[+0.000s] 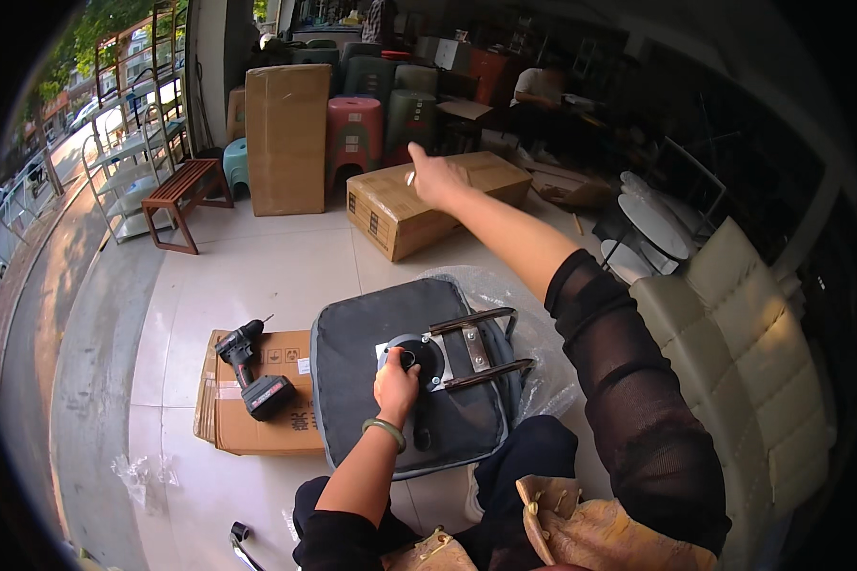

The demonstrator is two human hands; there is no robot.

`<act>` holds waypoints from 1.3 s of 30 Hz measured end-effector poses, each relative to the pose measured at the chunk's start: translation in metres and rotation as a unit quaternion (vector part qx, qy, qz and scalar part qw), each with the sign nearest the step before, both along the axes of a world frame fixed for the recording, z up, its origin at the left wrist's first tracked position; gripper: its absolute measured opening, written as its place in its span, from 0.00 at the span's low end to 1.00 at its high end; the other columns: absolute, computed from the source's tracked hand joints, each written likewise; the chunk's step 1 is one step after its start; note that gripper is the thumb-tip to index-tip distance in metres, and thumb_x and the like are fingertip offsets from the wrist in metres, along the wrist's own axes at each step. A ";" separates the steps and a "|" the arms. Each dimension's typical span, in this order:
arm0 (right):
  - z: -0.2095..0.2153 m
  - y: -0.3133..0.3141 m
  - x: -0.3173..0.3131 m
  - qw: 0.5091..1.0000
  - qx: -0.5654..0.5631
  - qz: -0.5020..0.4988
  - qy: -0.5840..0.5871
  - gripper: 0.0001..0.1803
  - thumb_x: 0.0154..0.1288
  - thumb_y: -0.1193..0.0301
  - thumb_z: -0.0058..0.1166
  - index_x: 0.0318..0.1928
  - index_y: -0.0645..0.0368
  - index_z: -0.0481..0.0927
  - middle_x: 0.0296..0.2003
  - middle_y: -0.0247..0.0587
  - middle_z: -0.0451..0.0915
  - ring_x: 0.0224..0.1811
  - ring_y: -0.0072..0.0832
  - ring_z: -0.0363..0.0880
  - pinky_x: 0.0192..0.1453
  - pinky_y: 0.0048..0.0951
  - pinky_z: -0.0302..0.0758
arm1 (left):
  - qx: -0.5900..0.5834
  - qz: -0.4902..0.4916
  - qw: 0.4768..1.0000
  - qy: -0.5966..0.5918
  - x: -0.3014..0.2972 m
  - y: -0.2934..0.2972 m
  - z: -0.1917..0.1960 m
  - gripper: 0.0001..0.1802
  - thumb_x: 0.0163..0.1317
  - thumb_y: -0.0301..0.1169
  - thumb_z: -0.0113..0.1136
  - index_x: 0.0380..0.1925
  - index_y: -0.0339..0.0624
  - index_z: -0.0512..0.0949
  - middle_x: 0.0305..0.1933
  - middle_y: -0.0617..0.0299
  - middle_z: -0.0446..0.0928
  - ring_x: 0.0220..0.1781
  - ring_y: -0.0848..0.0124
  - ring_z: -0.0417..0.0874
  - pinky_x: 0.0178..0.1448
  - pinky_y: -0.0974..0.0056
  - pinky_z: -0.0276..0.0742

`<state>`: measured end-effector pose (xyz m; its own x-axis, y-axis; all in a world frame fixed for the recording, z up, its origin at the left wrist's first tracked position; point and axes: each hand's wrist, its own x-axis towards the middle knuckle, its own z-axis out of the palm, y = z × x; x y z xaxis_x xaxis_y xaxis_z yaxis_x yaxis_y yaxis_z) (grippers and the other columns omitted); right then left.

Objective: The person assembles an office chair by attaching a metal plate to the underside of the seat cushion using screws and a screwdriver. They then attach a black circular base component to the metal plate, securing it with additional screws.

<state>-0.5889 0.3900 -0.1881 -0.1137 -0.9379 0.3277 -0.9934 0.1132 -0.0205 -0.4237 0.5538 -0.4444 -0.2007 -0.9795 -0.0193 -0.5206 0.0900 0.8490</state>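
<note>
A grey padded chair seat or back (352, 333) lies in front of me. A silver metal bracket (476, 349) and two dark curved metal bars are fixed to it. My left hand (395, 388), with a green bangle at the wrist, closes its thumb and fingers on a round black part (421, 354) beside the bracket. My right hand (438, 181) is raised and stretched far forward, apart from the chair piece. One finger sticks out, and a small whitish spot shows near the fingers; I see nothing else in it.
A black cordless drill (254, 371) rests on a flat cardboard box (257, 419) at left. Beyond stand a long carton (428, 205), an upright carton (288, 143), a brown bench (186, 195) and stacked stools. Bubble wrap (548, 381) and a beige quilted cushion (743, 381) lie right. Another person sits far back.
</note>
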 end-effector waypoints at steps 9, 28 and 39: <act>0.139 -0.033 0.008 0.987 -0.117 -0.108 -0.025 0.28 0.63 0.60 0.56 0.60 0.57 0.64 0.46 0.50 0.82 0.55 0.48 0.79 0.57 0.47 0.74 | 0.000 -0.017 1.000 -0.009 0.000 0.000 -0.001 0.26 0.58 0.39 0.64 0.55 0.48 0.68 0.45 0.48 0.82 0.50 0.47 0.82 0.52 0.50 0.76; 0.139 -0.033 0.004 0.989 -0.068 -0.130 -0.020 0.26 0.67 0.58 0.53 0.60 0.59 0.66 0.30 0.43 0.84 0.47 0.40 0.83 0.53 0.44 0.75 | 0.023 0.024 0.999 0.007 0.004 0.005 0.018 0.28 0.57 0.47 0.66 0.50 0.40 0.71 0.42 0.45 0.82 0.46 0.47 0.83 0.50 0.51 0.77; -0.122 0.081 0.026 0.942 0.249 0.185 0.126 0.17 0.65 0.53 0.53 0.35 0.51 0.85 0.35 0.49 0.84 0.41 0.47 0.83 0.44 0.46 0.79 | 0.019 0.031 0.999 0.010 0.005 0.001 0.011 0.23 0.57 0.44 0.66 0.45 0.40 0.76 0.41 0.48 0.83 0.46 0.49 0.84 0.49 0.52 0.78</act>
